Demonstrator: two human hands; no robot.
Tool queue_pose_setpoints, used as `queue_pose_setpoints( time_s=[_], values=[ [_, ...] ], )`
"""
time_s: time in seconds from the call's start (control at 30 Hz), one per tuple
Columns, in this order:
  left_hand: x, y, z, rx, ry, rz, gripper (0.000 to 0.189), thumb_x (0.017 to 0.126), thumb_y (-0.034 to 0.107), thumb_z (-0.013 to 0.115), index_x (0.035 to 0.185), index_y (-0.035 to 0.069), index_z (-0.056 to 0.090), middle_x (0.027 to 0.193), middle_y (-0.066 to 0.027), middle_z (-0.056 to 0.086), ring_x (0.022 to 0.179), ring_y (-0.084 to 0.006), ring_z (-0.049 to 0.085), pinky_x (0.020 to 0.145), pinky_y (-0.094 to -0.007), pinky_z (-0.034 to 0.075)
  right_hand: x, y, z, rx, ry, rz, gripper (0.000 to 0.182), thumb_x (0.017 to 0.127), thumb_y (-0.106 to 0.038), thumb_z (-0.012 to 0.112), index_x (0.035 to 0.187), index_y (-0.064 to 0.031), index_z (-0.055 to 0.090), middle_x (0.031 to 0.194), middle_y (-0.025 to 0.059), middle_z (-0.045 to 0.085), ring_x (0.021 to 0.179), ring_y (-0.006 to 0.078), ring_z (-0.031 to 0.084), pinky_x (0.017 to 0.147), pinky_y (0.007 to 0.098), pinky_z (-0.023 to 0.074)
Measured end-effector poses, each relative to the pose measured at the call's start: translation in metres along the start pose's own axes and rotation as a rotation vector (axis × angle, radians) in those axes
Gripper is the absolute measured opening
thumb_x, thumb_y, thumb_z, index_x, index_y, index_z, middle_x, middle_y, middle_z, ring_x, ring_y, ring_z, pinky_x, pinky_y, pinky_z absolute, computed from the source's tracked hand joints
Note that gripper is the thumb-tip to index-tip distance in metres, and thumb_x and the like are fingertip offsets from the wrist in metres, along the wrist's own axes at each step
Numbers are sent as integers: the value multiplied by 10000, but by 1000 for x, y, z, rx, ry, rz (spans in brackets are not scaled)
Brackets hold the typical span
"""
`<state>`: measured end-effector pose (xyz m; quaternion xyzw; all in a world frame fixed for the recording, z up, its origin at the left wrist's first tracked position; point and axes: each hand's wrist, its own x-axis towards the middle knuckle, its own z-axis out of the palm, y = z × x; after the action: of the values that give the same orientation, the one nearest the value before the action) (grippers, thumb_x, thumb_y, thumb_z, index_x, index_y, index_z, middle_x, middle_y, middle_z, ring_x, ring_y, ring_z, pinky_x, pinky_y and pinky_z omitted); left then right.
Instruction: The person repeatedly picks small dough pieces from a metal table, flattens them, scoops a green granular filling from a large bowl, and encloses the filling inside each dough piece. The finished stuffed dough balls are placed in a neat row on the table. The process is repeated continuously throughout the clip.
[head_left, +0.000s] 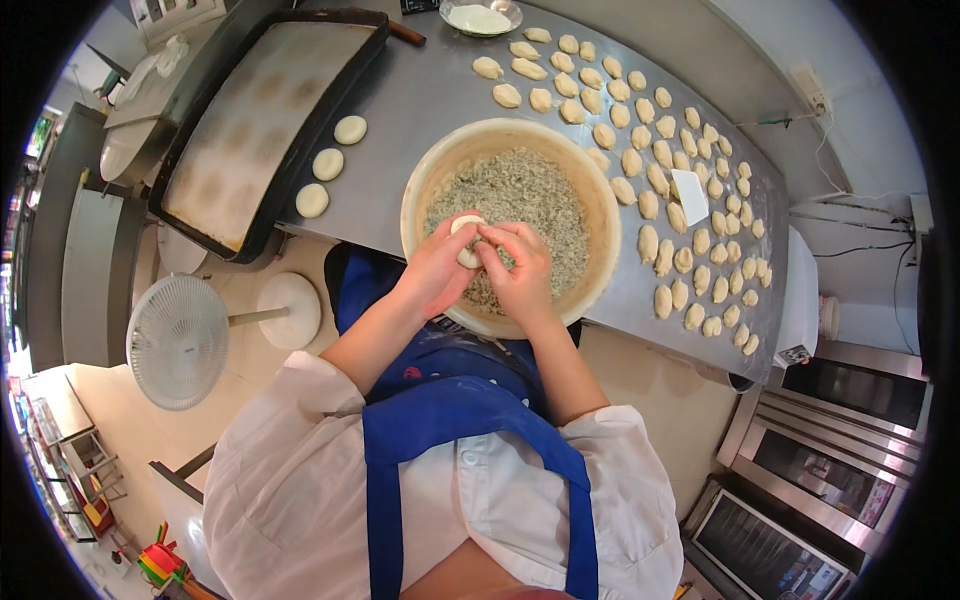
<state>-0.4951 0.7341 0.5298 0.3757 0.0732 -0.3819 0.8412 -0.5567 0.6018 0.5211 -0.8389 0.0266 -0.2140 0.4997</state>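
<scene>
My left hand (439, 266) cups a piece of dough (469, 256) that is partly wrapped round some filling. The fingertips of my right hand (517, 262) pinch the dough's edge from the other side. Both hands are over a large round basin (415, 180) holding a crumbly grey-green filling (525, 176). Left of the basin, several round, flattened dough pieces, one of them a smooth disc (328, 164), lie in a row on the metal table (405, 90). Many small dough lumps (647, 244) are spread over the table to the right, with a white plastic scraper (690, 197) resting among them.
A black-rimmed rectangular griddle (262, 112) stands at the table's left. At the back are a metal bowl of white flour (480, 18) and a wooden handle (407, 33). A standing fan (178, 341) is at my left; ovens (817, 472) are at the lower right.
</scene>
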Motion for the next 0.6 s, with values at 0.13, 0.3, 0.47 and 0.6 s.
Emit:
queue_pose_setpoints(
  time_s=[0.13,0.3,0.47,0.6],
  values=[
    [-1,0,-3,120,-33,-14,414,1006,143,475,1370,-1,341,1253,-134,480,1179,-235,512,992,-412,453,4,3,-9,66,-53,67,164,813,-143,703,962,-76,713,964,88,654,928,285,608,795,391,479],
    [-2,-5,-1,-40,5,-38,391,1022,177,447,1364,8,361,1258,-139,485,1170,-237,521,1007,-391,451,13,3,-15,-318,123,-186,196,837,-187,689,1000,-79,702,863,99,661,802,273,634,729,363,500],
    [-5,-2,-7,-114,-64,-170,367,1051,247,354,1306,-7,426,1275,-133,498,1206,-231,507,1036,-389,433,4,7,-10,82,-203,270,287,880,-194,643,1141,-79,666,955,93,671,839,247,642,762,347,506],
    [-7,4,-9,-158,55,-99,427,1062,311,306,1319,-10,421,1314,-163,506,1226,-299,516,1055,-418,436,7,32,-10,1092,38,591,332,968,-210,501,1230,-21,577,1040,95,650,889,214,633,780,333,518]
  ],
)
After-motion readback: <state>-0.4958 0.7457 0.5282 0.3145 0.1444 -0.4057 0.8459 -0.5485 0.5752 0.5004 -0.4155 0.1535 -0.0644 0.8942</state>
